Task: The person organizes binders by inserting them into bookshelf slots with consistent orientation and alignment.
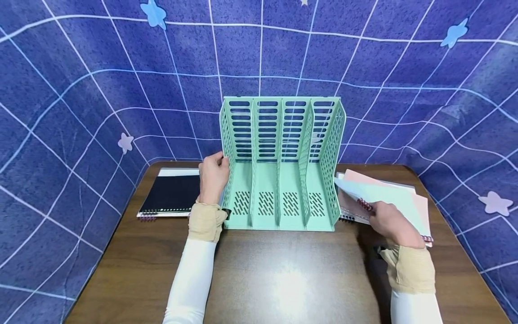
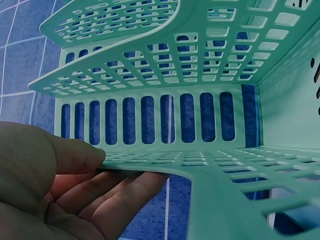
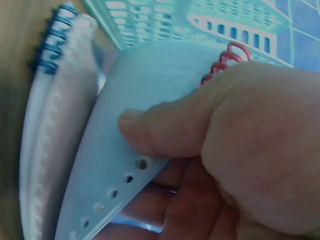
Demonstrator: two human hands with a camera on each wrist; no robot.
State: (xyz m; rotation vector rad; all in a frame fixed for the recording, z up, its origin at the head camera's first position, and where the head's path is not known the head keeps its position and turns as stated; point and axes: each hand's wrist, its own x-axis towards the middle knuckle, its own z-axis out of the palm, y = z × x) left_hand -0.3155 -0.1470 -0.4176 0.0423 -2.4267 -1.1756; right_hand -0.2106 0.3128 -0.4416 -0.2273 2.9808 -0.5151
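A mint-green desk file organizer (image 1: 265,177) with several upright slots stands at the back middle of the table. My left hand (image 1: 213,177) grips the front edge of its left side wall, thumb inside and fingers outside in the left wrist view. To the right, my right hand (image 1: 394,225) pinches a light blue spiral notebook (image 3: 140,75) by its punched edge, thumb on the cover and fingers beneath. Its red coil (image 3: 222,65) shows beside the hand. The notebook is tilted, one corner lifted near the organizer's right wall. Under it lie a pink notebook (image 1: 421,211) and other notebooks.
A black spiral notebook (image 1: 174,193) lies on another with a white edge, left of the organizer. The brown wooden table (image 1: 259,270) meets a blue curtain (image 1: 186,90) with grid lines and stars behind and on both sides.
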